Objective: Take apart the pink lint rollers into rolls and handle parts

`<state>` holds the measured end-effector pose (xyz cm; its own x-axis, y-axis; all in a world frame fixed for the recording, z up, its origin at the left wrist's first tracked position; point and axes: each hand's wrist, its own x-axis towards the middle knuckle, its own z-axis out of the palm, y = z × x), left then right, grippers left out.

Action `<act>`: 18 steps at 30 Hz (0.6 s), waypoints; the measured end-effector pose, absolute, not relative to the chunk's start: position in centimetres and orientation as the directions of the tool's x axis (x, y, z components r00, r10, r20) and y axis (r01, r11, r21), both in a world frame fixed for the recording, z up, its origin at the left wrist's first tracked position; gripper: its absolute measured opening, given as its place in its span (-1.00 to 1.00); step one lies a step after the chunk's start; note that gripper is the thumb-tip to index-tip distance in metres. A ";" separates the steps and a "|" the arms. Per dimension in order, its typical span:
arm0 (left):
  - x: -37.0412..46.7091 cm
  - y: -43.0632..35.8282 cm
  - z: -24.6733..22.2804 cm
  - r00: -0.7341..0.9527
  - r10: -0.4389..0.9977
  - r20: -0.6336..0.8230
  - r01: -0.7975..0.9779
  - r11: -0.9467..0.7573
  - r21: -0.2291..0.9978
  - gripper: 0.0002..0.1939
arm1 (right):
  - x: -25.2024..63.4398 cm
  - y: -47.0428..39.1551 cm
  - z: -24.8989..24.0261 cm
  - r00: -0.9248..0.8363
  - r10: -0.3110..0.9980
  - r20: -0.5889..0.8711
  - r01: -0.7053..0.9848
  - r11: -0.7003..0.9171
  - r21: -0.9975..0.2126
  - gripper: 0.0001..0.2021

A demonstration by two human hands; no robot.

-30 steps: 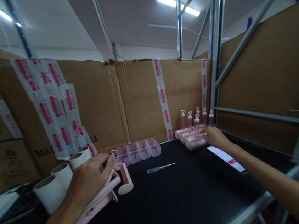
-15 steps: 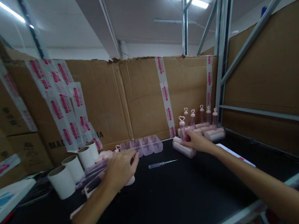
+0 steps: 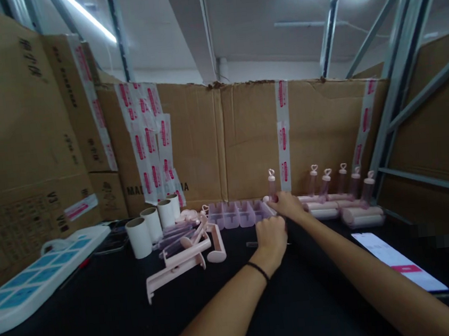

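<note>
My right hand [image 3: 290, 206] is closed on a pink roller piece, whose upright clear tube [image 3: 272, 187] ends in a heart-shaped loop. Much of that piece is hidden by my hands. Close in front, my left hand [image 3: 272, 240] has its fingers curled in; whatever they grip is hidden. Beneath it a thin screwdriver [image 3: 252, 244] lies partly covered on the black table. A translucent purple tray [image 3: 233, 218] with several compartments stands just left of both hands. Several similar pink roller pieces [image 3: 363, 216], with upright tubes, are lined up at the right.
Pink plastic frame parts [image 3: 182, 263] and purple strips [image 3: 175, 236] lie left, beside several white cardboard tubes [image 3: 139, 238]. A white power strip [image 3: 46, 272] sits far left. A lit phone [image 3: 401, 264] rests at right. Cardboard [image 3: 253, 133] walls the back.
My left hand has moved right, away from the pink parts, to meet the right hand. The right hand has brought the pink roller piece leftward from the row. The view has turned left.
</note>
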<state>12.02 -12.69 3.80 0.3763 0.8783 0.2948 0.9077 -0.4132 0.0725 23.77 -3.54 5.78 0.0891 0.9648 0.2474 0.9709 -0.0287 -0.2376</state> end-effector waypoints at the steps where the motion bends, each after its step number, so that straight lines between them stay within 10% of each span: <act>1: 12.3 -12.4 3.8 0.363 0.883 0.298 0.912 -0.402 0.078 -0.72 | 23.7 -3.3 5.8 0.095 0.966 0.241 0.972 -0.037 -0.234 -0.68; 18: 11.9 -10.1 2.2 0.299 0.882 0.365 0.936 -0.346 0.069 -0.68 | 23.3 -2.5 5.9 0.106 0.966 0.234 0.974 -0.054 -0.219 -0.67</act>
<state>11.93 -10.10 2.18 0.2990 0.8819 0.3646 0.9358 -0.3457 0.0687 23.31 -2.50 5.95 0.1056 0.9664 0.2342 0.9743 -0.0535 -0.2186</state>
